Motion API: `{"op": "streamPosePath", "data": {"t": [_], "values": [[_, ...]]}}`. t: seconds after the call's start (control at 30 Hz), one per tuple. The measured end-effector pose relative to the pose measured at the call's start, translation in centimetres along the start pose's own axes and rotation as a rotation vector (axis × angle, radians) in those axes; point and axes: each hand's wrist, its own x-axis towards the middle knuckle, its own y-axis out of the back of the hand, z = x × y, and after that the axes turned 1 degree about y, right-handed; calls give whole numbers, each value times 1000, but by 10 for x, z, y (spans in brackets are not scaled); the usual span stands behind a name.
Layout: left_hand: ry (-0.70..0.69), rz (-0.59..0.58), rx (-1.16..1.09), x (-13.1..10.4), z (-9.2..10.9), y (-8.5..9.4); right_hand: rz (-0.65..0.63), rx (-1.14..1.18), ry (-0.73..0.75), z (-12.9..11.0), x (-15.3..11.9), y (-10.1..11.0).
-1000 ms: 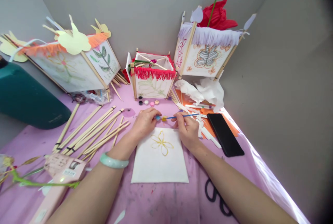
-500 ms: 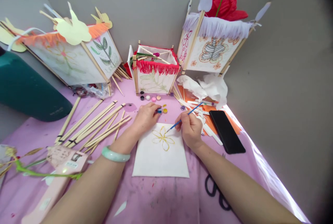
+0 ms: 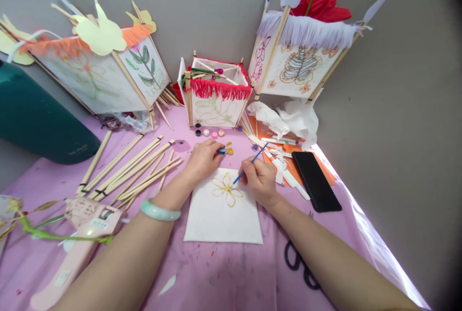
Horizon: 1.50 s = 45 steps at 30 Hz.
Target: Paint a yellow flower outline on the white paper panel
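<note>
A white sheet point(image 3: 224, 224) lies in front of me, with a yellow flower outline point(image 3: 228, 190) painted on its upper half. My right hand point(image 3: 260, 181) is closed round a thin blue paintbrush point(image 3: 258, 152), whose tip is at the upper right petals near the flower's centre. Just beyond the sheet's top left corner, my left hand point(image 3: 204, 157) pinches a small blue paint pot point(image 3: 221, 150). Right beside that pot stands a yellow paint pot point(image 3: 230, 151). Further back are several more small pots, among them a pink one point(image 3: 214, 135).
Wooden sticks point(image 3: 137, 171) and a pink glue gun point(image 3: 86, 229) lie left, near a teal bottle point(image 3: 39, 118). Decorated lanterns point(image 3: 220, 109) stand along the wall. A black phone point(image 3: 316, 181), paper scraps and scissors point(image 3: 301, 265) are at right.
My right hand has shifted slightly left and tilted the brush more upright, its tip moving a little right and down on the flower. My left hand keeps its hold.
</note>
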Motion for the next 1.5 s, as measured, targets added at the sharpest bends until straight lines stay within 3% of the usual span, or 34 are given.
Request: {"op": "streamPosePath", "data": {"t": [1.5], "values": [[18, -38, 13, 1, 4, 4, -201, 13, 76, -8, -5, -4]]}}
